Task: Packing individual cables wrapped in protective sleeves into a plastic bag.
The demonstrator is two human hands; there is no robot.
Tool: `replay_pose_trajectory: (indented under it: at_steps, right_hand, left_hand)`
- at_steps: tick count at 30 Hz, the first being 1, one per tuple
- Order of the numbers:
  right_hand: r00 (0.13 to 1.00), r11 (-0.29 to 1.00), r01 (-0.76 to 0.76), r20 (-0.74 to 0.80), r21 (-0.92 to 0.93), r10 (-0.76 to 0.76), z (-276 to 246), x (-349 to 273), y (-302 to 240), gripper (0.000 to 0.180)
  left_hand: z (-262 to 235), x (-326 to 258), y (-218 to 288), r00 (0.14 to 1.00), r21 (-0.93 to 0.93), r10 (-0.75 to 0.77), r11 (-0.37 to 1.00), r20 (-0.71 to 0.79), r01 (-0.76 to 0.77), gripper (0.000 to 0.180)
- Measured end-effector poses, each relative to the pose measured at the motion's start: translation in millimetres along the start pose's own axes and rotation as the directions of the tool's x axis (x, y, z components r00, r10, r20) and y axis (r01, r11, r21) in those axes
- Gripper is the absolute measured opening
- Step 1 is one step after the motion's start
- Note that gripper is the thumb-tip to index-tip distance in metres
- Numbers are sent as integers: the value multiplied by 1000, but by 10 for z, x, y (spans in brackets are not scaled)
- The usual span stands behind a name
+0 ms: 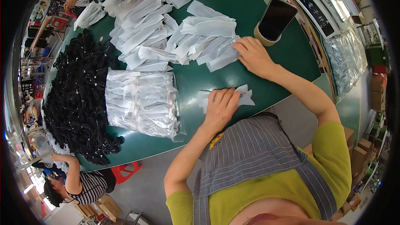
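Observation:
My left hand (223,107) lies near the table's front edge, its fingers curled down over a small white translucent bag (246,96). The bag's ends stick out on both sides of the hand. Farther right and forward, my right hand (255,57) has its fingers bent onto the near right end of a loose pile of similar white bags (208,33); its fingertips pinch at a bag there. What the bags contain is hard to make out.
A clear plastic pack of white bags (141,102) lies left of my hands, beside a heap of coiled black cords (79,96). More white bags (143,25) cover the far table. A phone (278,18) leans in a round holder (265,37). Other people work at the left.

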State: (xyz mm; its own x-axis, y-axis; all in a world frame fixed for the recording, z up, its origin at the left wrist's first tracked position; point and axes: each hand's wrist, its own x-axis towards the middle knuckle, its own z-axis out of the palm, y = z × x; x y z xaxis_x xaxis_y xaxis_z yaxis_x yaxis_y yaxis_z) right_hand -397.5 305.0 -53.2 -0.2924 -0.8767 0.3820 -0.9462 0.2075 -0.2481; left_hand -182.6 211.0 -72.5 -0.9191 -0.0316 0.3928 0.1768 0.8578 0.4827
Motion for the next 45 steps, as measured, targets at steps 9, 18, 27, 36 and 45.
replay_pose_trajectory:
  at_steps: [9, 18, 27, 36, 45]
  right_hand:
    - [877, 816, -328, 474, 475, 77, -153, -318, -313, 26]
    - [983, 995, 42, 175, 85, -57, 69, 99, -345, 29]
    - [962, 890, 36, 224, 455, -153, 116, 237, 21, 21]
    - [957, 947, 289, 40, -138, -287, 376, 439, -47, 32]
    - [829, 943, 24, 521, 333, -205, 56, 368, -268, 29]
  left_hand:
    - [-82, 86, -77, 995, 80, -17, 997, 100, 9, 63]
    - [32, -74, -101, 988, -48, -114, 992, 102, 119, 70]
    - [-138, 69, -253, 991, 76, -119, 991, 68, 113, 70]
    - [-173, 97, -196, 991, 38, -132, 991, 37, 131, 86]
    - [-254, 17, -197, 983, 107, -168, 981, 67, 160, 98]
